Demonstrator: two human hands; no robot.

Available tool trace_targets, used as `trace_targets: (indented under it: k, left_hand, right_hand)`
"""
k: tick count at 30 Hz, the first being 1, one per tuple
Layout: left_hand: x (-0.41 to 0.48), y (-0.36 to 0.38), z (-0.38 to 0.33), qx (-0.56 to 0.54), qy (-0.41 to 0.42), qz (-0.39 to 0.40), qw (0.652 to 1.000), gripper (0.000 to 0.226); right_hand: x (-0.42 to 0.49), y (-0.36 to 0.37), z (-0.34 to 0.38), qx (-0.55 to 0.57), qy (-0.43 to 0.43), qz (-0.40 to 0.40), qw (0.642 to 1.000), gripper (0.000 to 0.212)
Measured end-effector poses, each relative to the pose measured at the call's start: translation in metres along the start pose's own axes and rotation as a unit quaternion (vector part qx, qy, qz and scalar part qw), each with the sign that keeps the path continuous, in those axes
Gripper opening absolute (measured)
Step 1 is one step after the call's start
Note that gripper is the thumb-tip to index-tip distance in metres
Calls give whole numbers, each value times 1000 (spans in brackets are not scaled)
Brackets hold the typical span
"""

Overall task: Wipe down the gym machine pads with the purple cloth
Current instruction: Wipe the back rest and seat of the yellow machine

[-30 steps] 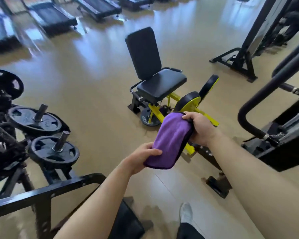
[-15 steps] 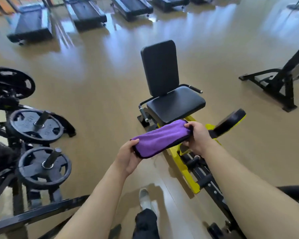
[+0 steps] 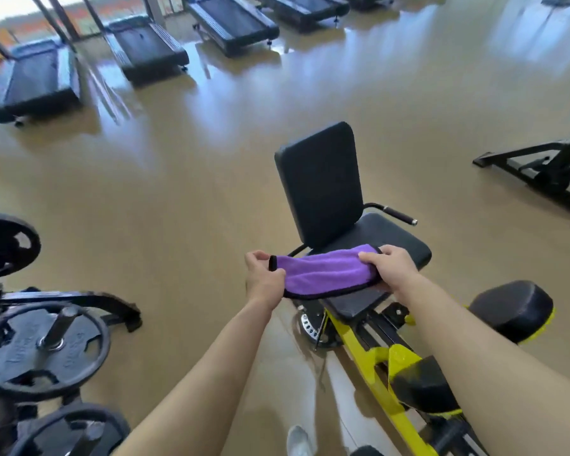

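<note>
Purple cloth (image 3: 323,271), folded, stretched between both hands above the seat (image 3: 392,238). Left hand (image 3: 264,274) pinches one end; right hand (image 3: 389,268) closed over the other. Likely soft, light, limp. Best gripped bunched in one palm for wiping.

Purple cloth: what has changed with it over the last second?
The purple cloth went from hanging steeply between the hands to stretched level above the seat pad, as the person stepped closer. Unchanged: left hand and right hand each grip one end; no wiping contact shows.
</note>
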State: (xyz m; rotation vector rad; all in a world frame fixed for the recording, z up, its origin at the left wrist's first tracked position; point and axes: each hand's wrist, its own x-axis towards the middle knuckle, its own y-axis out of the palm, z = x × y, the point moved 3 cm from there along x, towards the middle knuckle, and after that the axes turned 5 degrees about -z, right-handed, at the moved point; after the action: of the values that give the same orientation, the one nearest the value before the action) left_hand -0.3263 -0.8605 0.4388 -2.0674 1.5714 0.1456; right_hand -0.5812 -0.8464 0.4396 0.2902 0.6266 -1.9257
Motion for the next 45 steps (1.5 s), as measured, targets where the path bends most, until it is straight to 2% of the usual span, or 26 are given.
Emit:
trace_targets:
  k: [4,7,9,13,22,24,26,27,28,29,31,33,35,37,40,45]
  left_hand:
    - [63,17,-43,70,55,-6,996,28]
    - [110,37,-65,103,92,-14,990,21]
    - [140,50,-78,111,102,-13,988,26]
    - [195,76,-106,102,111,-37,988,37]
    - [279,116,-173,45,126,-168,977,31]
    - [295,121,-180,37,123,-173,977,32]
    - [314,130,-179,78,101,-141,982,39]
    - [322,135,-176,113,82,-116,983,46]
    - [330,141,-172,144,70,-95,983,52]
    - [336,146,-168,168,77,-83,979,55]
    - [349,159,-163,195,129,-73,969,57]
    - [360,173,-157,200,162,-69,964,58]
    - [369,185,-150,197,176,-76,962,60]
    - [374,193,-144,203,202,-92,954,65]
    - [380,197,-141,248,248,-119,929,70]
    - [389,216,-171,425,309,-149,837,62]
  right_hand:
    - [62,22,34,8,-10,8,1000,13]
    - [114,38,56,16,-32,7,999,25]
    - [151,50,69,17,-40,11,999,30]
    - [220,72,101,33,-34,20,999,36]
    - [340,112,216,29,-102,73,992,33]
    - [357,120,243,24,-124,77,989,33]
    - [375,125,259,-37,-160,35,986,34]
    - [380,126,262,-120,-192,-12,974,35]
    - [382,128,264,-226,-238,-57,943,39]
    - [382,135,262,-318,-299,-81,896,44]
    - [377,160,250,-426,-426,-43,797,53]
    - [375,188,228,-498,-468,50,728,58]
    - [380,205,208,-528,-462,72,708,61]
    - [387,210,202,-513,-477,45,712,62]
    - [403,205,206,-505,-528,34,682,61]
    - [437,180,220,-465,-595,9,656,51]
